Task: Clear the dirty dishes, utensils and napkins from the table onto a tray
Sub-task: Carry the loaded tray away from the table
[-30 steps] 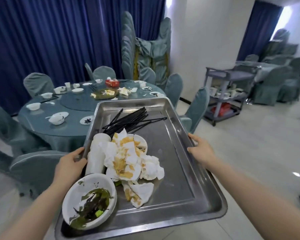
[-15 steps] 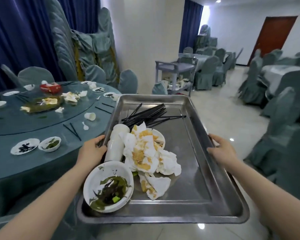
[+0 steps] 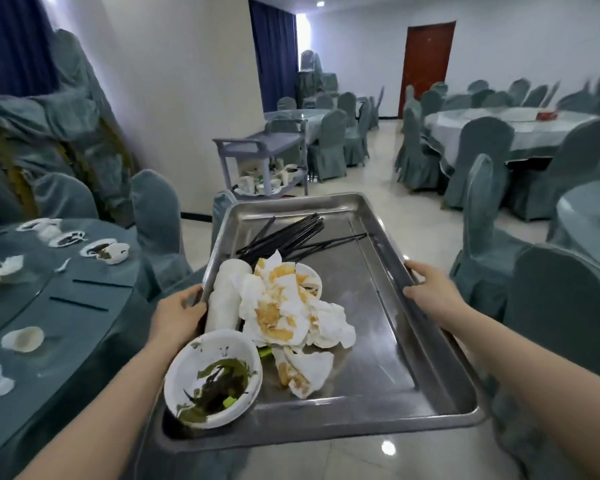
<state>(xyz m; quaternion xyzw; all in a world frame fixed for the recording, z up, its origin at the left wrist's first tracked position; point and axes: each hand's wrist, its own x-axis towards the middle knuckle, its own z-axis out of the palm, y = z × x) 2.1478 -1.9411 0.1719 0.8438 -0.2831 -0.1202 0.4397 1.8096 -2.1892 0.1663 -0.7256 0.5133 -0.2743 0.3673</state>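
White-walled hall: glossy floor, covered chairs, red-brown door.

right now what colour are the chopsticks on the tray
Black chopsticks, lying on the steel tray; head view.

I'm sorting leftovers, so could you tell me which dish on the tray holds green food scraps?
The white bowl at the tray's near-left corner; the other dish lies under napkins.

Stained napkins bury most of a small dish on the steel tray, whose underside hides both hands' fingers. The round table runs off the left edge; crockery on the distant cart is too small to identify.
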